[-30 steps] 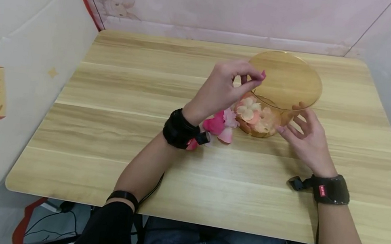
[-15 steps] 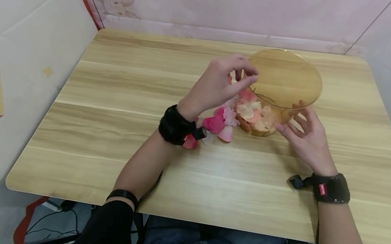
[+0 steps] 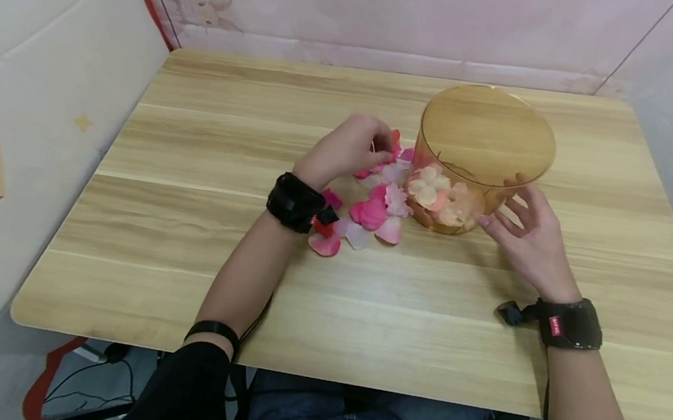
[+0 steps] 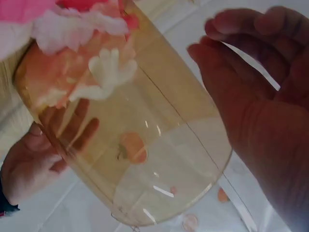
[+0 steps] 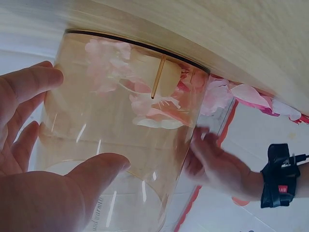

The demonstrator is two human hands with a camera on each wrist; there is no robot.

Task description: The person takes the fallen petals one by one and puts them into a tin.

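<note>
An amber see-through round container point(image 3: 486, 141) stands upright on the wooden table point(image 3: 211, 152), with pale pink and cream petals point(image 3: 439, 196) at its bottom. More pink and red loose petals point(image 3: 374, 211) lie on the table against its left side. My left hand point(image 3: 350, 149) is down on these petals, fingers curled over them; whether it pinches one stays hidden. My right hand point(image 3: 520, 222) rests with spread fingers against the container's right wall. The right wrist view shows the thumb point(image 5: 96, 176) on the container point(image 5: 130, 121). The left wrist view shows the container point(image 4: 145, 145) close by.
Soft printed walls point(image 3: 46, 62) close in the table at the left, back and right. One pink petal point(image 3: 324, 245) lies nearest me, by the left wrist strap. The table's front edge point(image 3: 292, 366) runs just above my lap.
My left hand has come down from the container's rim to the petals on the table at its left. The right hand and the container have stayed put.
</note>
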